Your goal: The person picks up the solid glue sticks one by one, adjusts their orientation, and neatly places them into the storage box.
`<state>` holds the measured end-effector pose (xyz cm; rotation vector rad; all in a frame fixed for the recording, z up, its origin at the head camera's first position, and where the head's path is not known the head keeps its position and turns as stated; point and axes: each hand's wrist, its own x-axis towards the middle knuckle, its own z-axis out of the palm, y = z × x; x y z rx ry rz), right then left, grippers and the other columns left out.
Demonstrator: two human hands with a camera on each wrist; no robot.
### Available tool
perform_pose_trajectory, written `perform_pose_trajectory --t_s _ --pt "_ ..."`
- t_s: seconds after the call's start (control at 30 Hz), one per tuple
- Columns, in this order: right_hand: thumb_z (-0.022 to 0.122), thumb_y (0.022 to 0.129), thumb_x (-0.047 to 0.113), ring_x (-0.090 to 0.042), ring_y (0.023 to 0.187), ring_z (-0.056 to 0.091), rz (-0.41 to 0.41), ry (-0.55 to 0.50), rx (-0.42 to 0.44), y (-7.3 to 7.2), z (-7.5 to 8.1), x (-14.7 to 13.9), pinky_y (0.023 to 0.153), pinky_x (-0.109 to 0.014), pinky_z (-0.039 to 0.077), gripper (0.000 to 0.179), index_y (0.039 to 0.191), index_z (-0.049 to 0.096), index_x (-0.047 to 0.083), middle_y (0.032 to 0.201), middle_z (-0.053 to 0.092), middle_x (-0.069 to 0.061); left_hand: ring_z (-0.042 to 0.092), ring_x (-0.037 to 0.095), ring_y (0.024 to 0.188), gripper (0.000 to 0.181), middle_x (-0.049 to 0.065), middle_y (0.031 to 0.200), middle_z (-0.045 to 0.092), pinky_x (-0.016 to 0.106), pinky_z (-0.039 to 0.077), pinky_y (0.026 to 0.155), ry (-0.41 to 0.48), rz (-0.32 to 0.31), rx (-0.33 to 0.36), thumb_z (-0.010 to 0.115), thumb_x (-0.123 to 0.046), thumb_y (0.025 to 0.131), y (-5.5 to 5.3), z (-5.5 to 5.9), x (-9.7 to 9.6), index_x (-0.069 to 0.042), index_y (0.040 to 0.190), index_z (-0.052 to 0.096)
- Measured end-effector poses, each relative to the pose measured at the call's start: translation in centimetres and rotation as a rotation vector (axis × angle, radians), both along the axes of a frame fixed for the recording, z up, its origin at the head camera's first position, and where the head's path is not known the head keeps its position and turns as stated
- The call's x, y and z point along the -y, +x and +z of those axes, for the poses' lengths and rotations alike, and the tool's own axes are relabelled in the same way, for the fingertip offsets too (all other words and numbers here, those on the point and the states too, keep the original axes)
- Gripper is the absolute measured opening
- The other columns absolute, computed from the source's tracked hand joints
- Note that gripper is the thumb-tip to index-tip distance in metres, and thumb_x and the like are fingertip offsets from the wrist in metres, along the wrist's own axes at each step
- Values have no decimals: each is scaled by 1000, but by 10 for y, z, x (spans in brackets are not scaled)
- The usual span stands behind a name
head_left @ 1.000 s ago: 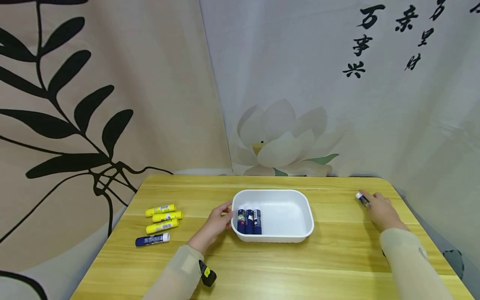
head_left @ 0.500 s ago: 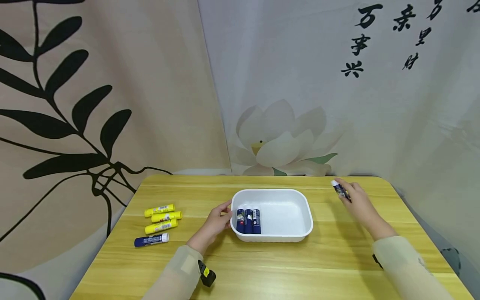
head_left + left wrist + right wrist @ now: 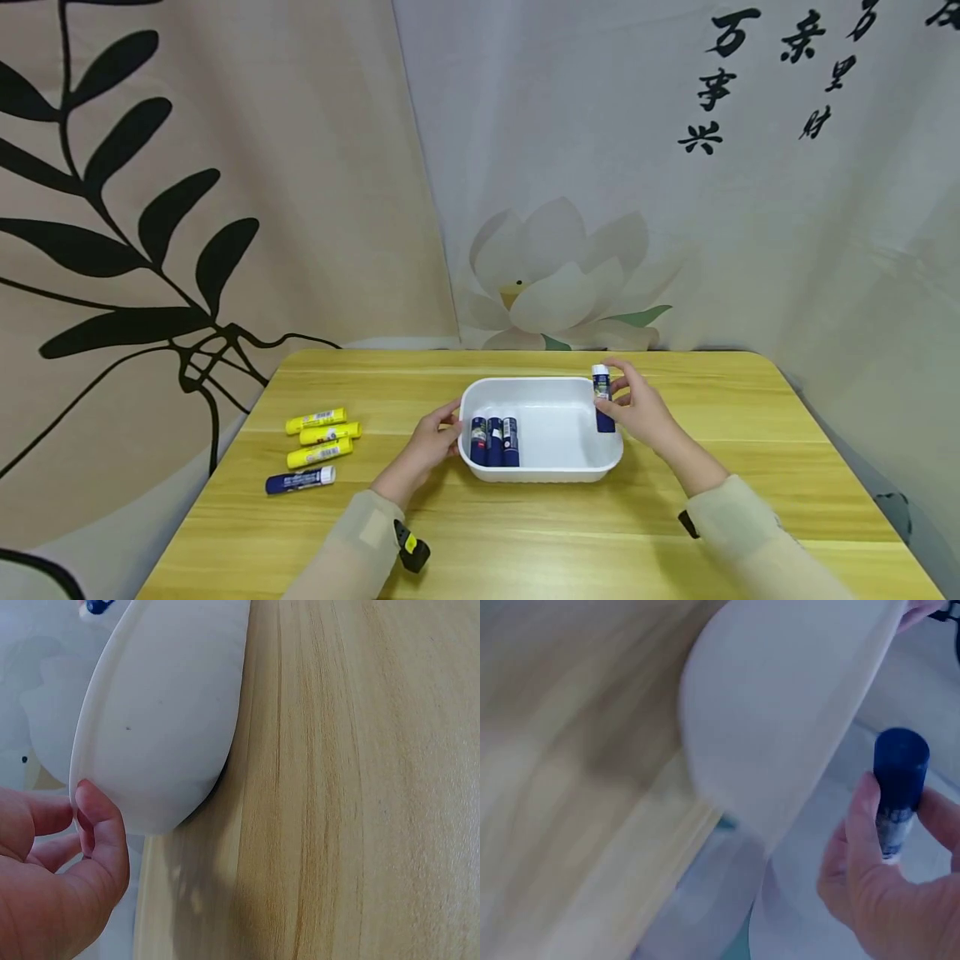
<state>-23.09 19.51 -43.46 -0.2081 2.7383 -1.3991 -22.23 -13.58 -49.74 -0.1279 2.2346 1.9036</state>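
My left hand (image 3: pixel 423 450) pinches the left rim of a white plastic tray (image 3: pixel 558 476); in the left wrist view, thumb and fingers meet at the tray's edge (image 3: pixel 161 712). Held upright in my right hand (image 3: pixel 645 410) is a dark blue glue stick (image 3: pixel 602 410) with a white cap, over the tray's right end. The right wrist view has this glue stick (image 3: pixel 900 772) between thumb and fingers, its blue base facing the camera. Inside the tray, at its left end, three blue glue sticks (image 3: pixel 495 443) lie side by side.
Left of the tray, three yellow glue sticks (image 3: pixel 319 452) lie on the wooden table (image 3: pixel 525 542). A blue glue stick with a white cap (image 3: pixel 300 481) lies nearer the front, below them. A printed cloth (image 3: pixel 337 167) hangs behind the table.
My right hand has lifted the blue glue stick from the table's right side and carried it left to the tray, turning it upright. My left hand stays at the rim.
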Motion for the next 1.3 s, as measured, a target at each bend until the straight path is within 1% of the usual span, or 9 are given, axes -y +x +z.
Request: perform_pose_trajectory --t_s 0.1,0.2,0.43,0.57,0.77,0.9,1.03,1.13,1.3 --pt "65 90 14 -25 85 58 -11 -98 153 2 -3 20 71 -38 56 62 142 32 14 109 48 -20 48 13 71 46 11 106 45 23 46 60 6 6 -4 49 -4 97 0 0 0 -7 142 43" --pt "67 88 12 -23 78 59 -1 -123 251 2 -12 41 68 -40 57 59 138 35 13 103 48 -18 48 13 71 46 11 106 45 23 46 60 6 4 -16 49 -3 96 1 0 0 -5 142 41" --pt "71 83 10 -21 69 59 19 5 317 -3 -33 82 55 -32 55 56 130 41 15 89 55 -12 48 13 70 46 11 106 45 22 45 59 11 11 -12 49 -3 96 1 1 0 -5 142 42" --pt "74 80 11 -20 63 60 42 61 315 -9 -42 98 51 -30 54 57 127 42 14 89 59 -14 48 12 69 46 10 105 45 21 46 58 10 7 -11 49 -3 96 1 2 0 -6 142 42" --pt "75 80 11 -18 58 60 50 152 310 -13 -50 113 48 -28 51 59 129 43 10 109 58 -23 47 13 71 46 11 105 44 23 45 59 15 -2 -14 48 -3 97 2 3 0 -5 142 41" --pt "74 81 11 -17 58 61 51 159 317 -10 -48 117 49 -28 52 63 136 44 9 119 57 -25 47 13 70 46 11 105 44 23 45 59 18 -1 -15 48 -3 97 2 2 0 -5 142 42" --pt "73 82 12 -19 59 61 71 141 295 -5 -40 115 52 -30 53 66 140 42 8 106 61 -19 47 12 68 46 10 104 44 22 45 59 21 3 -16 48 -3 96 1 0 0 -6 142 43" --pt "73 82 13 -20 63 59 94 162 227 -2 -32 107 58 -31 52 64 139 44 7 96 59 -15 47 12 68 46 10 104 44 23 46 59 24 1 -21 48 -3 96 1 0 0 -6 142 43" --pt "73 81 14 -23 80 56 72 218 7 -1 -21 87 71 -35 49 53 130 54 7 101 59 -16 47 13 68 46 10 104 44 23 45 59 13 9 -19 49 -2 96 1 1 -1 -5 141 43"
